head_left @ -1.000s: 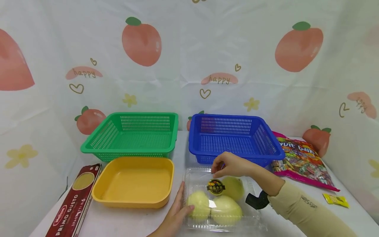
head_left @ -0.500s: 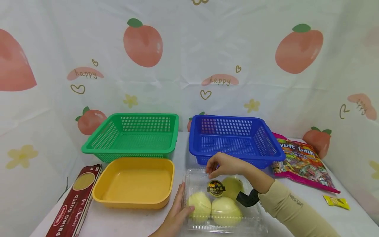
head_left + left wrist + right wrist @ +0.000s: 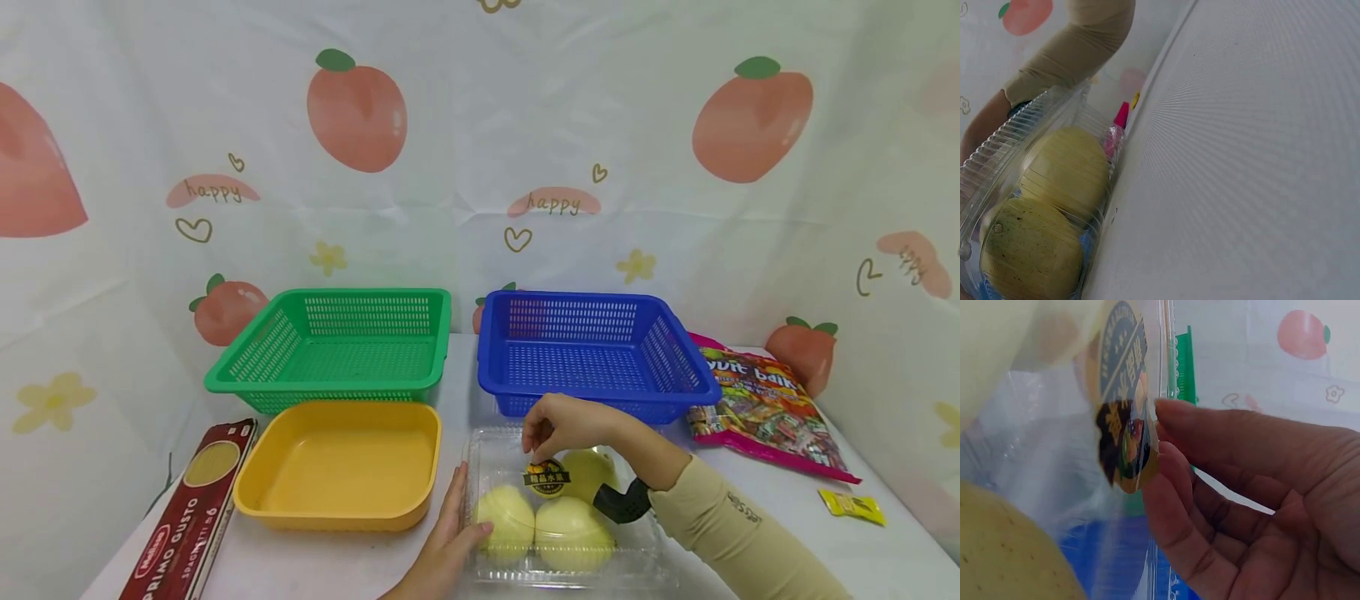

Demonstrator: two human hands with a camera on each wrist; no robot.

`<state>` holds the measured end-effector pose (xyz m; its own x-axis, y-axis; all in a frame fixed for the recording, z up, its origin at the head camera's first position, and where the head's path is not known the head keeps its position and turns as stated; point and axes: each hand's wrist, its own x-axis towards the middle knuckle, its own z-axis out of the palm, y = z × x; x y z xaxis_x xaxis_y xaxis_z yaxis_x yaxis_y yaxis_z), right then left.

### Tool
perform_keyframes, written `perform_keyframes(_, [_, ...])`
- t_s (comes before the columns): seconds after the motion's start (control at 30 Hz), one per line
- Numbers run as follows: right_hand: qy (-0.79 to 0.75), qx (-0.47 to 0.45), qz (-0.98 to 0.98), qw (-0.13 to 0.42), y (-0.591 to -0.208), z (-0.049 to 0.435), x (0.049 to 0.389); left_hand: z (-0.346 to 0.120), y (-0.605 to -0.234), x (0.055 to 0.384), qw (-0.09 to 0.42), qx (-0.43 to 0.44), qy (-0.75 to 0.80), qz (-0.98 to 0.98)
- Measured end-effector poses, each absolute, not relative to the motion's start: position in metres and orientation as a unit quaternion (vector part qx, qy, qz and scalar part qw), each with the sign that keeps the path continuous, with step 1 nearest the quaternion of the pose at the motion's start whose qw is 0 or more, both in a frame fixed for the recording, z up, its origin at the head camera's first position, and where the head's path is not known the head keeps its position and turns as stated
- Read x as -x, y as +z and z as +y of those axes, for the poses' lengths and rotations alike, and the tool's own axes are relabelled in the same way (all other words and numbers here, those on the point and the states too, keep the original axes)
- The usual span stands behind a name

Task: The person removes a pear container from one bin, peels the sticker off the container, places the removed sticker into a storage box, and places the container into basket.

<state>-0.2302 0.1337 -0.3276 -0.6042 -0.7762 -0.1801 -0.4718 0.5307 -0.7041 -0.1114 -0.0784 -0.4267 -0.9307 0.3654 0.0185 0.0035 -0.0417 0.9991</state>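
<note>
A clear plastic clamshell box [image 3: 491, 462] with pale yellow round fruits [image 3: 574, 533] inside stands at the front of the table. On its lid sits a round black-and-gold sticker [image 3: 547, 478]. My right hand [image 3: 573, 427] reaches over the lid, thumb and forefinger pinching the sticker's far edge. Up close in the right wrist view, the sticker's rim [image 3: 1150, 464] curls up beside the fingertips. Along the box's left side rests my left hand [image 3: 450, 537], fingers extended and thumb on the lid. Speckled fruit [image 3: 1032, 250] shows through the box wall in the left wrist view.
Behind the box is a blue basket [image 3: 486, 367], with a green basket [image 3: 438, 367] to its left. A yellow tub [image 3: 337, 518] and a red spaghetti pack [image 3: 191, 508] lie left. On the right are a candy bag [image 3: 772, 408] and a small yellow packet [image 3: 852, 507].
My right hand has moved slightly left and toward me, its fingertips coming onto the sticker's far edge. The left hand and the box have stayed in place.
</note>
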Motion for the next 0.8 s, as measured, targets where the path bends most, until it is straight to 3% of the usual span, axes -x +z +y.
perform_keyframes(0.8, [-0.304, 0.377, 0.843, 0.235, -0.3304, 0.1394, 0.2220, -0.0786, -0.4233, 0.1104, 0.140, -0.123, 0.702, 0.687])
